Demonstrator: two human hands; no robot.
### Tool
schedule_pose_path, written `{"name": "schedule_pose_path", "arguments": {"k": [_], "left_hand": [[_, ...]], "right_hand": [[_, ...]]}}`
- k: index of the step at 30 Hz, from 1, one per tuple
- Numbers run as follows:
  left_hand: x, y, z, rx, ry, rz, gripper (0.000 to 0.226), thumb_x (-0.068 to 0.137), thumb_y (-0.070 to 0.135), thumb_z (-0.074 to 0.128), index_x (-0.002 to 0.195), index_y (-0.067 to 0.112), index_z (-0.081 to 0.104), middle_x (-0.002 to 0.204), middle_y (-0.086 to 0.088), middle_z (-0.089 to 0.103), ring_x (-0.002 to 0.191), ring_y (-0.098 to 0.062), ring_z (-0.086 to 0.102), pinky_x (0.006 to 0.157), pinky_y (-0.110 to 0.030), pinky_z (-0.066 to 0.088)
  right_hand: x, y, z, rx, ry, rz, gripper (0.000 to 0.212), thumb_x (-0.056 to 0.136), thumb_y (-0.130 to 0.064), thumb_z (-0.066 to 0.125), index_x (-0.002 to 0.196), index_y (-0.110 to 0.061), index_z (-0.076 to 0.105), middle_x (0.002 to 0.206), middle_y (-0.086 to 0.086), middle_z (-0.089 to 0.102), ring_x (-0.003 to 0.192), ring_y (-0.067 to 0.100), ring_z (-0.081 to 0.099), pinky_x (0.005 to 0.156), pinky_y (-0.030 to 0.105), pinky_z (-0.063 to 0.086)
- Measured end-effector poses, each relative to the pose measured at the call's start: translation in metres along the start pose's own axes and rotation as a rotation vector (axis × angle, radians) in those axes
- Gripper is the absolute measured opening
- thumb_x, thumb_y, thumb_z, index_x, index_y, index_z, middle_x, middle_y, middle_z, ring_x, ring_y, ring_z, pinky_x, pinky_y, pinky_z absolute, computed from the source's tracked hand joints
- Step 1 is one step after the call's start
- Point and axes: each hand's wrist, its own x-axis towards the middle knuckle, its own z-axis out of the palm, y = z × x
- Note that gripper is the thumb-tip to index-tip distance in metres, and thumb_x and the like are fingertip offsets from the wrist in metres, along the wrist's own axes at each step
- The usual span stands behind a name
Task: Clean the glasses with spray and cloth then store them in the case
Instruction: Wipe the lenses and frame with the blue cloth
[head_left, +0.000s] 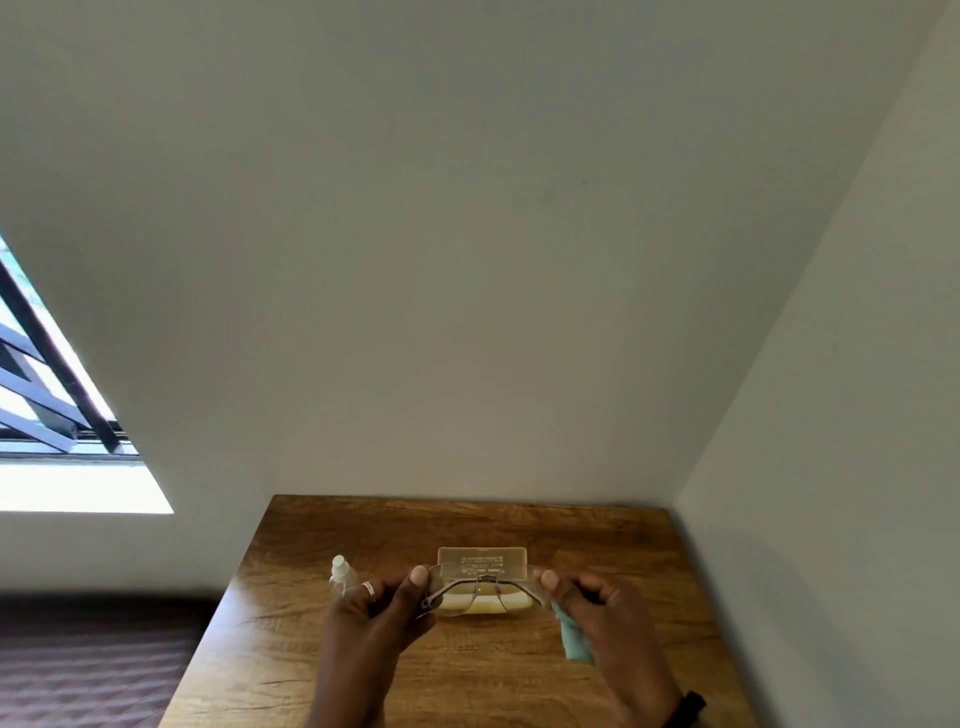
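Pale walls meet in a corner behind a wooden bench (493, 670); a window (47, 395) with dark bars is set in the wall at far left.

Glasses (485, 590): held level above the bench, between both hands, lenses facing away from the person. They sit directly in front of the case and partly overlap it in view.

Left hand (379, 608): thumb and fingers pinch the left end of the frame. A ring (369, 588) is worn on one finger.

Right hand (597, 608): fingers pinch the right end of the frame. A teal cloth (574, 636) is also gripped in this hand and hangs below the palm. A dark band (688, 709) is on the wrist.

Case (483, 561): translucent, resting on the bench behind the glasses, lid standing open and upright, with a pale yellow interior visible in the base.

Spray bottle (340, 574): clear, upright on the bench, just behind the left hand and left of the case, capped.
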Motion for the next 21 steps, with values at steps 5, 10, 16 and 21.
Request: {"name": "schedule_pose_path", "arguments": {"k": [5,10,16,21], "left_hand": [[0.001,0.001,-0.005,-0.018,0.015,0.013,0.015,0.091,0.009,0.067,0.095,-0.002,0.076,0.084,-0.015,0.079,0.08,-0.021,0.075,0.067,-0.028,0.063],[0.002,0.006,-0.012,-0.054,0.04,0.032,0.015,0.09,0.013,0.07,0.094,0.001,0.078,0.085,-0.015,0.079,0.085,-0.024,0.073,0.076,-0.036,0.059],[0.002,0.009,-0.019,-0.048,0.059,0.051,0.016,0.088,0.013,0.071,0.096,0.0,0.078,0.087,-0.019,0.078,0.089,-0.028,0.073,0.081,-0.037,0.058],[0.003,0.006,-0.023,-0.037,0.061,0.067,0.015,0.089,0.014,0.071,0.091,0.002,0.079,0.086,-0.02,0.077,0.088,-0.028,0.073,0.078,-0.037,0.06]], "right_hand": [[0.013,0.021,0.0,0.126,0.055,0.122,0.022,0.085,-0.033,0.068,0.085,-0.014,0.079,0.091,-0.001,0.076,0.086,0.017,0.066,0.067,0.027,0.048],[0.031,0.075,0.058,-0.138,-0.042,0.268,0.015,0.089,-0.03,0.066,0.091,-0.017,0.072,0.098,0.004,0.07,0.087,0.017,0.066,0.062,0.025,0.052],[0.035,0.107,0.153,-0.316,-0.35,0.272,0.022,0.088,-0.027,0.065,0.111,-0.026,0.065,0.11,-0.005,0.068,0.096,0.011,0.067,0.072,0.023,0.059],[0.032,0.109,0.14,-0.423,-0.258,0.231,0.025,0.087,-0.026,0.066,0.111,-0.03,0.065,0.108,-0.013,0.065,0.1,0.004,0.061,0.089,0.024,0.053]]}}
